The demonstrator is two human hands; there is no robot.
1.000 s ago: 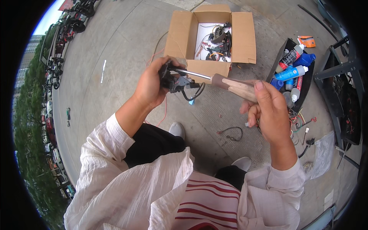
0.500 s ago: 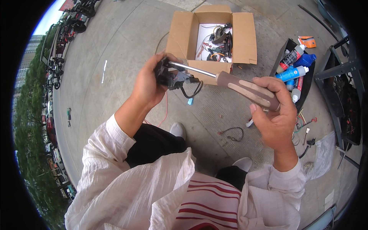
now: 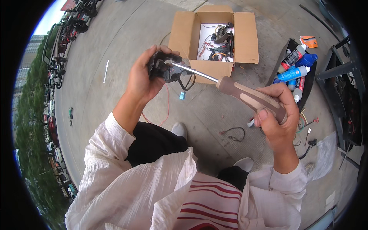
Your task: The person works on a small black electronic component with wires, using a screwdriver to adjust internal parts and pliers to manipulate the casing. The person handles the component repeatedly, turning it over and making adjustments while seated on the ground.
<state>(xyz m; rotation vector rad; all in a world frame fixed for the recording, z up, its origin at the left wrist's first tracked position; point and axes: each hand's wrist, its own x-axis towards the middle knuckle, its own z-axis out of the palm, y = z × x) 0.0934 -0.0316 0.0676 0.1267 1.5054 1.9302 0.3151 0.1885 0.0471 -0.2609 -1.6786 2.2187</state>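
Note:
My left hand (image 3: 138, 80) is closed around a black plastic part (image 3: 158, 68) with a recessed, uneven face turned partly toward me. From it hangs a short black cable (image 3: 187, 85), with a light blue connector (image 3: 182, 95) just below. Wrapped round the brown and beige handle of a screwdriver (image 3: 249, 96) are the fingers of my right hand (image 3: 281, 122). The metal shaft slants up and left, its tip at the black part's recessed face. Whether the tip sits in a screw is too small to tell.
Beyond my hands stands an open cardboard box (image 3: 245, 38) of wires and parts. A black tray (image 3: 306, 92) with bottles is at the right, beside a dark metal frame (image 3: 333, 73). Loose wires (image 3: 239, 134) and a clear plastic bag (image 3: 324, 157) lie on the ground.
The black part has tilted in my left hand and shows more of its recessed face. The screwdriver's handle has dropped slightly with my right hand, and its tip has shifted over the part.

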